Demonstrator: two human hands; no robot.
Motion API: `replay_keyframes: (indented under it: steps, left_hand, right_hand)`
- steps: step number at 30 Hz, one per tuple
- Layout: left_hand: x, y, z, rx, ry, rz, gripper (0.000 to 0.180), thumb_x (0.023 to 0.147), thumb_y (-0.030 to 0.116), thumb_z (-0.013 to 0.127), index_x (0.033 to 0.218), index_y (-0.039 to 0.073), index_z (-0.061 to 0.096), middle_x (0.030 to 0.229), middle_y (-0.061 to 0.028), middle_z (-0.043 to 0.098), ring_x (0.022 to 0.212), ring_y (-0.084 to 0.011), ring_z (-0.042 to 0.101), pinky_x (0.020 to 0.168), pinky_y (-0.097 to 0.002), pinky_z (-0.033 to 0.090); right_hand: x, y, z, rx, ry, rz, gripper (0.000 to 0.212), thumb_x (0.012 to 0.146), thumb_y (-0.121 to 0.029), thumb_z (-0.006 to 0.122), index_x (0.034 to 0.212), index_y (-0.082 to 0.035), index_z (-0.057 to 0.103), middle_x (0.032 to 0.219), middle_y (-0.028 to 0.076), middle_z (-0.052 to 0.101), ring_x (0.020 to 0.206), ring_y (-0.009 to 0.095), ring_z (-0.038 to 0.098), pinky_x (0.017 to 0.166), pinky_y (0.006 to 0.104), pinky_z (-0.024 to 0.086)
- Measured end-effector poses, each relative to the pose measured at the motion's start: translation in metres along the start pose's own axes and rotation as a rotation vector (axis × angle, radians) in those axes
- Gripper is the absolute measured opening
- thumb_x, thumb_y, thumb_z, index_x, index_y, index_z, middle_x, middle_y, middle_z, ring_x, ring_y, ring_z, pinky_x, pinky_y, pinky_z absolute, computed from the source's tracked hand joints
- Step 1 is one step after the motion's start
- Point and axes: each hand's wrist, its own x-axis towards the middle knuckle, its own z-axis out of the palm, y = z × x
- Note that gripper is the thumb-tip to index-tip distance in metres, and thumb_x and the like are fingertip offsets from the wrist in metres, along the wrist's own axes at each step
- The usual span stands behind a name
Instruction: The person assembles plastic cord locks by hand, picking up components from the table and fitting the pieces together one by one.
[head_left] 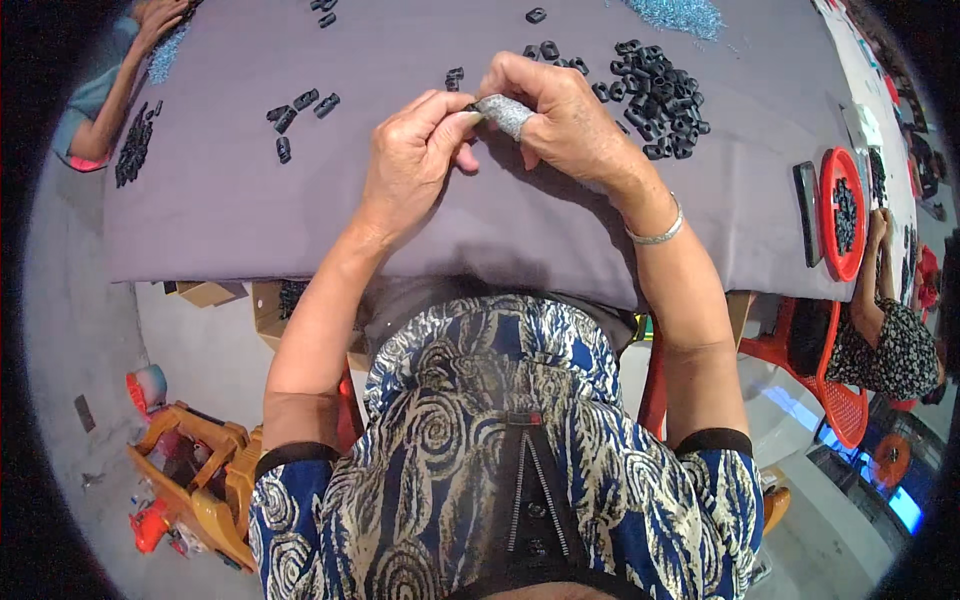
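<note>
My left hand and my right hand meet above the table, fingertips pinched together on a small black plastic piece. Most of that piece is hidden by the fingers. Grey wrapping covers a digit of my right hand, and a bracelet circles that wrist. Just beyond my fingertips lie a couple of black plastic pieces. Beside my right hand, a heap of short, hollow black plastic pieces spreads over the cloth. Several similar pieces are scattered left of my left hand.
A grey-purple cloth covers the table. Small blue pieces are heaped at the far edge. A red basket of black parts and a dark flat object sit at right. Other people's arms reach in from both sides.
</note>
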Motion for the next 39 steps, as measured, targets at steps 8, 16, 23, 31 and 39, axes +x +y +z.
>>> replay_keyframes:
  steps: [8,16,23,31,39]
  left_hand:
    - [-0.003,0.001,-0.001,-0.162,-0.069,-0.067,0.021,0.097,0.010,0.050,0.109,-0.004,0.060,0.078,-0.0027,0.057,0.060,-0.0075,0.054,0.058,-0.0214,0.047]
    - [-0.003,-0.006,0.000,-0.401,-0.094,-0.130,0.020,0.098,0.011,0.048,0.105,-0.003,0.061,0.080,-0.0017,0.057,0.064,-0.0066,0.056,0.057,-0.0207,0.047]
    - [-0.003,-0.003,-0.003,-0.387,-0.132,-0.173,0.021,0.097,0.012,0.049,0.105,-0.004,0.060,0.080,-0.0031,0.058,0.065,-0.0085,0.059,0.059,-0.0227,0.050]
    - [-0.005,-0.002,-0.005,-0.443,-0.212,-0.228,0.023,0.098,0.013,0.048,0.109,-0.005,0.058,0.081,-0.0047,0.059,0.064,-0.0107,0.059,0.061,-0.0253,0.052]
    - [-0.005,-0.002,-0.002,-0.382,-0.217,-0.220,0.022,0.099,0.014,0.046,0.107,-0.003,0.057,0.078,-0.0041,0.058,0.059,-0.0094,0.057,0.056,-0.0229,0.050]
  right_hand:
    - [0.001,0.002,-0.002,0.043,0.013,-0.023,0.007,0.086,-0.007,0.057,0.087,-0.001,0.056,0.063,0.008,0.061,0.045,0.013,0.056,0.042,0.0292,0.045]
    - [0.003,0.003,-0.007,0.268,-0.056,0.073,0.008,0.087,-0.009,0.059,0.084,-0.001,0.056,0.064,0.002,0.057,0.045,0.007,0.052,0.038,0.0224,0.043]
    - [0.004,0.008,-0.007,0.331,-0.086,0.103,0.011,0.086,-0.010,0.061,0.082,-0.002,0.056,0.063,0.001,0.055,0.044,0.006,0.050,0.037,0.0209,0.042]
    - [0.001,0.004,-0.013,0.285,-0.165,0.180,0.011,0.084,-0.012,0.061,0.081,-0.003,0.056,0.062,0.001,0.056,0.044,0.006,0.050,0.036,0.0205,0.041]
    - [0.001,0.001,-0.014,0.256,-0.197,0.178,0.016,0.088,-0.017,0.061,0.080,-0.005,0.054,0.066,0.001,0.057,0.044,0.003,0.047,0.036,0.0171,0.038]
